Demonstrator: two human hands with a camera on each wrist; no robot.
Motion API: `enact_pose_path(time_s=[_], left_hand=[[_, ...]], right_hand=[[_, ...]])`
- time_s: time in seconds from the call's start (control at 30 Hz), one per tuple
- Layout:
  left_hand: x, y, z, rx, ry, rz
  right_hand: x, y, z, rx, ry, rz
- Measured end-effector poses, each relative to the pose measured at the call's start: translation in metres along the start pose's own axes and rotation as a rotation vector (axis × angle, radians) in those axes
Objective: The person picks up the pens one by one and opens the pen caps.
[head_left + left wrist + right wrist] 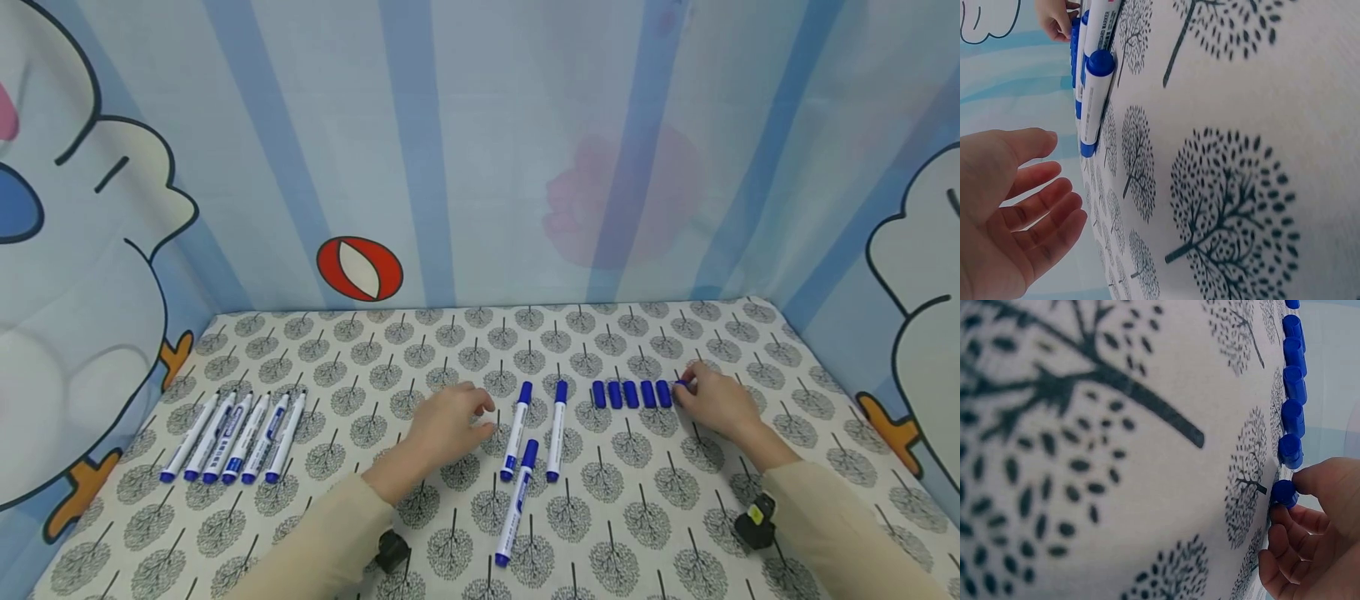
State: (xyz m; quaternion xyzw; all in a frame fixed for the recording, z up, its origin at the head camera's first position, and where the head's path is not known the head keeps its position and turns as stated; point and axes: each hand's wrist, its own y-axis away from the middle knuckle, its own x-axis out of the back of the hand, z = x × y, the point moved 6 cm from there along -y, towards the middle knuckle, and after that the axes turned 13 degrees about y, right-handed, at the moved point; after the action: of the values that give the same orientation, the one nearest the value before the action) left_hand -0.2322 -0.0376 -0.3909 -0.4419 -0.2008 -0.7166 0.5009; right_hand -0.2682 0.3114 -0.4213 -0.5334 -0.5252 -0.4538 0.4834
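My right hand (716, 400) pinches a blue marker cap (1285, 492) between thumb and fingers, at the right end of a row of blue caps (632, 394). In the right wrist view the held cap lies close to the tablecloth, in line with the others. My left hand (450, 421) hovers over the cloth with relaxed, slightly bent fingers and nothing in it. Just right of it are three capped whiteboard markers, white with blue caps: one marker (516, 433), a second marker (557, 433) beside it, and a third marker (516, 508) nearer me.
Several uncapped white markers (238, 439) lie side by side at the left, dark tips pointing away from me. A tree-patterned cloth (360, 533) covers the table. Behind it hangs a blue striped curtain (495, 167) with cartoon figures at both sides.
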Motion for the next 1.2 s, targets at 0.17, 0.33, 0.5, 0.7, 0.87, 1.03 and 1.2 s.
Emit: enact_pose_path(time_s=[0.17, 0.33, 0.5, 0.7, 0.87, 1.03, 1.2], left_hand=[[-0.005, -0.001, 0.005, -0.003, 0.01, -0.023], [-0.009, -0.002, 0.006, 0.024, 0.02, -0.043], [-0.015, -0.004, 0.006, 0.051, 0.021, -0.048], [-0.019, -0.006, 0.008, 0.088, 0.034, -0.05], [-0.024, -0.009, 0.009, 0.11, 0.053, -0.057], [-0.03, -0.011, 0.01, 0.143, 0.092, -0.076], [-0.035, -0.011, 0.014, 0.16, 0.124, -0.099]], right_hand=[[0.001, 0.0, 0.0, -0.011, -0.005, 0.004], [0.0, 0.0, 0.0, -0.014, -0.009, -0.008], [-0.002, -0.001, 0.002, -0.021, -0.007, -0.026], [-0.001, 0.0, 0.002, -0.016, -0.013, -0.022], [0.0, 0.001, 0.0, 0.002, -0.011, -0.009], [0.002, 0.001, -0.004, 0.028, -0.011, 0.009], [0.004, 0.002, -0.007, 0.051, -0.009, 0.017]])
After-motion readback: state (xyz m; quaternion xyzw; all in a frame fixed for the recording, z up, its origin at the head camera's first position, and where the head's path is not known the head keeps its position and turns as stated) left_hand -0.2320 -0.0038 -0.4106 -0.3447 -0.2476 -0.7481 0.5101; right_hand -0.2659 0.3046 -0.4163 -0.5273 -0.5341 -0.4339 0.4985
